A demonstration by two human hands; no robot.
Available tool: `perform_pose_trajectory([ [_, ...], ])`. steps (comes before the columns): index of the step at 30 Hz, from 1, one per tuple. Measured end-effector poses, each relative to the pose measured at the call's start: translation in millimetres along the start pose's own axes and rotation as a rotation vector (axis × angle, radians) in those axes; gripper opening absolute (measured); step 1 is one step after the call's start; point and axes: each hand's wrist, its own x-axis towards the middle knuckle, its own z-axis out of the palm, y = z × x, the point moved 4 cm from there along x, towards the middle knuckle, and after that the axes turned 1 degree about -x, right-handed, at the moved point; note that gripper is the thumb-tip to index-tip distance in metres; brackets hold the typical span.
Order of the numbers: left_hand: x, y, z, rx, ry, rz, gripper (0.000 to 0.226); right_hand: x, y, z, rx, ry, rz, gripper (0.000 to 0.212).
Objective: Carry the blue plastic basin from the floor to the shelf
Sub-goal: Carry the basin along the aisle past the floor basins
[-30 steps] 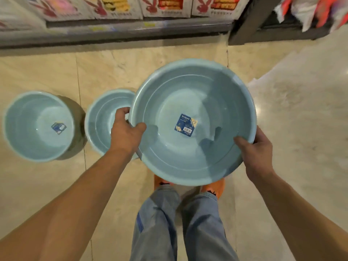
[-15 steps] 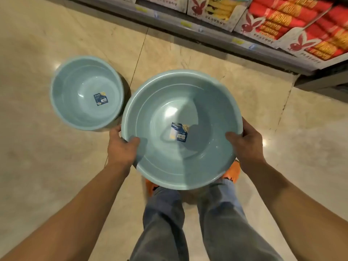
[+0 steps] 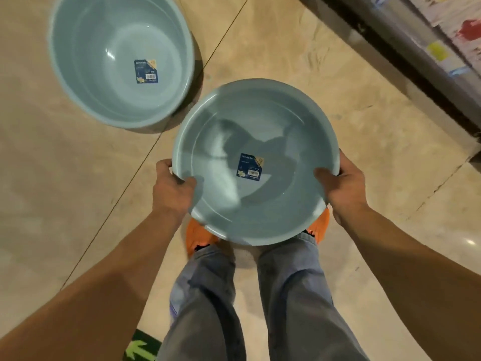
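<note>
I hold a round blue plastic basin (image 3: 273,214) level in front of me, above my feet, with a dark label stuck in its bottom. My left hand (image 3: 171,191) grips its left rim, thumb inside the bowl. On the right rim my right hand (image 3: 343,186) grips the same way. The shelf (image 3: 426,61) runs along the upper right corner, blurred, with a dark base and coloured price tags.
A second, deeper blue basin (image 3: 86,74) stands on the beige tiled floor at the upper left. My jeans legs and orange shoes (image 3: 200,235) are under the held basin. A green arrow floor sticker (image 3: 141,349) lies at the bottom edge.
My view has swung left, so the shelf moved from the top to the upper right corner. The basin on the floor appears larger and closer. Both hands keep their grip.
</note>
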Motion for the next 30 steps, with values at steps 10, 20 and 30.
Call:
perform_pose_trajectory([
  [10,6.3,-28.8,13.7,-0.052,0.021,-0.066,0.052,24.0,12.1,15.9,-0.065,-0.026,0.020,0.059],
  [20,12.5,-28.6,19.3,-0.308,-0.047,-0.071,0.051,27.3,4.0,16.9,-0.064,-0.068,0.047,0.055],
  [30,-28.6,23.7,-75.6,-0.404,0.065,-0.026,0.036,-27.5,-106.2,13.4,-0.121,-0.041,-0.071,0.053],
])
